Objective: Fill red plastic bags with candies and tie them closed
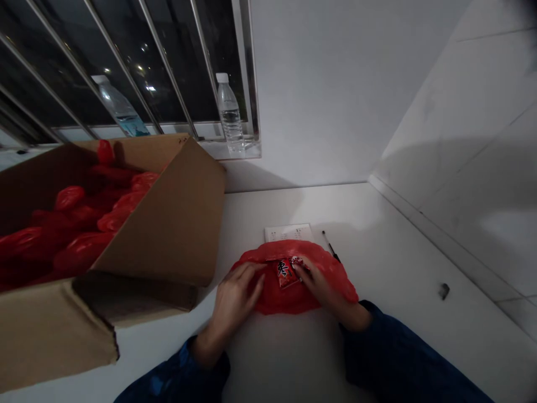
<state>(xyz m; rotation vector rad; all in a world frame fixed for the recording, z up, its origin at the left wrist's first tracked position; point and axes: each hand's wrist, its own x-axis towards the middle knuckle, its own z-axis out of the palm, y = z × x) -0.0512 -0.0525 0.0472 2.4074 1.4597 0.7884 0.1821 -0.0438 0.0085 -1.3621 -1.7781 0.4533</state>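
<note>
A red plastic bag (pixel 277 299) lies spread on the white table in front of me, its mouth open. In the bag's mouth a small red packet (pixel 286 273) shows, printed with a large dark character for jujube. My left hand (pixel 235 294) is at the bag's left side, fingers and thumb curved over its edge. My right hand (pixel 321 285) reaches in from the right, its bent fingers on the right end of the packet. Part of the packet is covered by those fingers, and the bag's depth is hidden.
A big cardboard box (pixel 168 218) holding several tied red bags (pixel 84 246) stands at left. Behind the bag lie a printed paper (pixel 289 232) and a pen (pixel 329 244). Two water bottles (pixel 230 115) stand by the barred window. A small dark object (pixel 443 291) lies at right.
</note>
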